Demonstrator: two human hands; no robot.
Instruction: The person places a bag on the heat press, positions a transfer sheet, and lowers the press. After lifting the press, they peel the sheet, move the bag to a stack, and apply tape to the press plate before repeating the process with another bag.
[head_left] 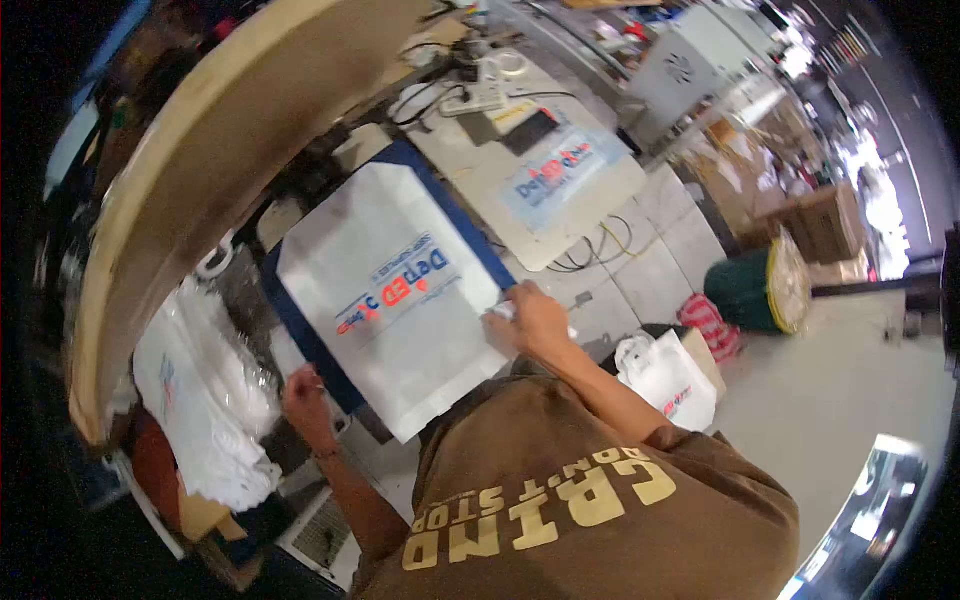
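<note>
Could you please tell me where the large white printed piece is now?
In the head view, the large white printed piece is just left of centre, between the left hand and right hand, beside the cream board.

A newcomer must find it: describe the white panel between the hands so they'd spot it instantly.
Start at the brown shirt, bottom centre, and go up between the left hand and the right hand. The white panel there carries blue and red print. Unlike the white pile at far left, it's spread flat with dark blue along two sides.

pale tiled floor [665, 245], light-coloured vented casing [690, 60], cardboard box [822, 225] near a green bin [740, 292], bright light [884, 205] at right
</note>
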